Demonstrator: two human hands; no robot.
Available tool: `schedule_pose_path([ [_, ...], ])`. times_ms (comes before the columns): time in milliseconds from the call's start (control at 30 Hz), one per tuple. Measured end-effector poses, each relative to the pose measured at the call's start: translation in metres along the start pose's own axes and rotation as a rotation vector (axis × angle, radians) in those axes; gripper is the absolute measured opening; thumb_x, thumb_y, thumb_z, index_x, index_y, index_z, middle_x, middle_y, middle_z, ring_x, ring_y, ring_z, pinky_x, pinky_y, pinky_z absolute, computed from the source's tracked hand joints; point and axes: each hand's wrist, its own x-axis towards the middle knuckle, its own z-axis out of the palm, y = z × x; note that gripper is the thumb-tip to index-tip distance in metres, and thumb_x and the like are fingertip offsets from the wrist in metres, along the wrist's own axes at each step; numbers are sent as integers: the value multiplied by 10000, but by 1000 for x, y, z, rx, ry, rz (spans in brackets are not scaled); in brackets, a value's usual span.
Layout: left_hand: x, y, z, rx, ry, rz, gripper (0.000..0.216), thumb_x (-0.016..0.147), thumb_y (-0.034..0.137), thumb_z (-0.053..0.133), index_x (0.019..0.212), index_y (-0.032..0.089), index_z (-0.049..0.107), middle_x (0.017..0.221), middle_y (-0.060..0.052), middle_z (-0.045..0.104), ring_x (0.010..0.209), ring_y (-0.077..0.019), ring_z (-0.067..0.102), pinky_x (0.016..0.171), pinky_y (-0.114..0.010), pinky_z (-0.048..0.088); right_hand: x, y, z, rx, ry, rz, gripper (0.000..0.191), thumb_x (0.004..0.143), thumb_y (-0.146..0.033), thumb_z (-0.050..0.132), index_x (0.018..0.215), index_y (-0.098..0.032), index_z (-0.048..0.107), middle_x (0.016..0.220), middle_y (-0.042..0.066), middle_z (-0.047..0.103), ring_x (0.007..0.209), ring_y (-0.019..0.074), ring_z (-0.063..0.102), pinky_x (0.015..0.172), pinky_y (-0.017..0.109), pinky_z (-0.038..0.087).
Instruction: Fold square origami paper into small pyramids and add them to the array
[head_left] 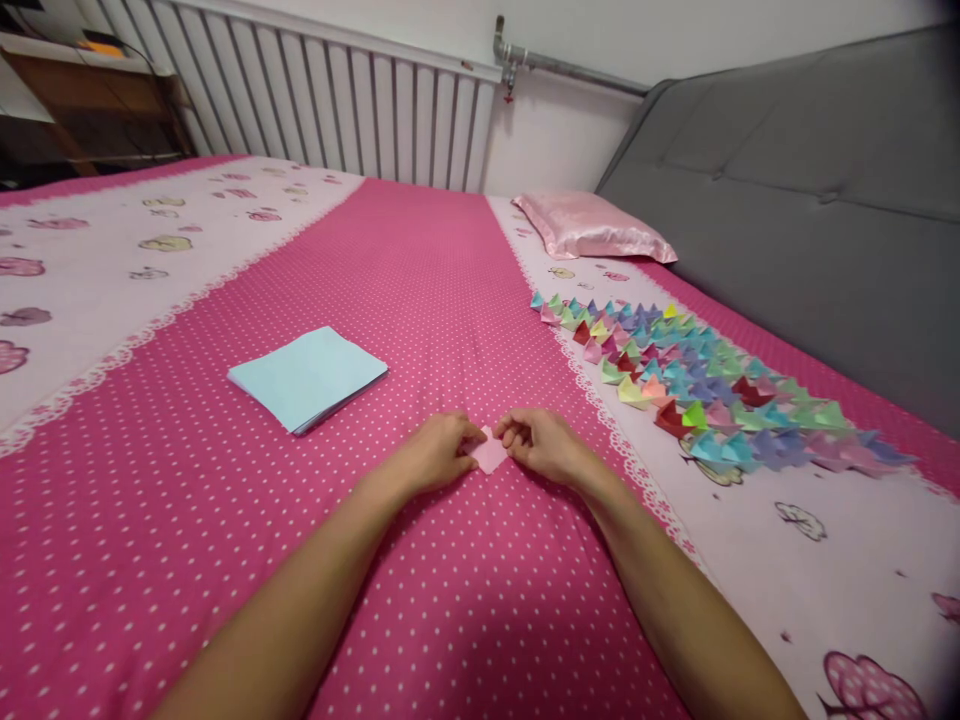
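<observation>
Head view: on dotted bedsheet (450, 590), pink paper (489, 454), diamond-shaped without clear long axis, midway between left hand (439, 452), half-closed on its left edge, and right hand (544, 445), curled at its right corner, grip unclear.

Folded paper (490, 453), between the left hand (441, 451) and right hand (543, 443): pale pink
Paper stack (309, 376), left of the left hand: light blue
Origami boats (720, 452), right of the right hand: red, pink, orange, yellow, green, turquoise, lavender
Bedsheet (480, 600), under both hands: hot pink, white polka dots; paler bands with lacy edging
Pillow (592, 230), beyond the right hand: pale pink
</observation>
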Motion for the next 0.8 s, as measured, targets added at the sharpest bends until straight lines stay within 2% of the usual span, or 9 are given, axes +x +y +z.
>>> schedule_pose_path([
  [133,-2,-2,-1,-6,2,6,178,685,145,509,798,169,644,777,-29,566,670,-135,498,618,-246,350,-2,-2,-4,2,-87,20,312,612,-60,538,824,-195,723,640,10,670,543,121,567,512,217,426],
  [400,1,-6,1,47,30,41,106,700,190,531,713,159,631,694,-21,551,613,-126,479,574,-243,329,-1,0,-7,-46,-133,54,286,580,-116,665,854,-184,710,649,8,650,575,129,571,520,219,425],
  [600,-1,-4,0,14,14,20,139,734,208,520,717,168,652,706,-27,580,657,-138,506,620,-242,352,0,-3,-6,-37,-140,79,253,610,-126,662,850,-178,719,648,18,665,572,131,575,527,226,429],
  [800,-1,-3,-1,23,-4,18,191,776,227,489,747,166,667,721,-35,601,686,-142,534,635,-224,373,-1,-13,-12,-106,-207,126,231,666,-160,633,881,-132,712,685,37,684,583,124,570,543,219,417],
])
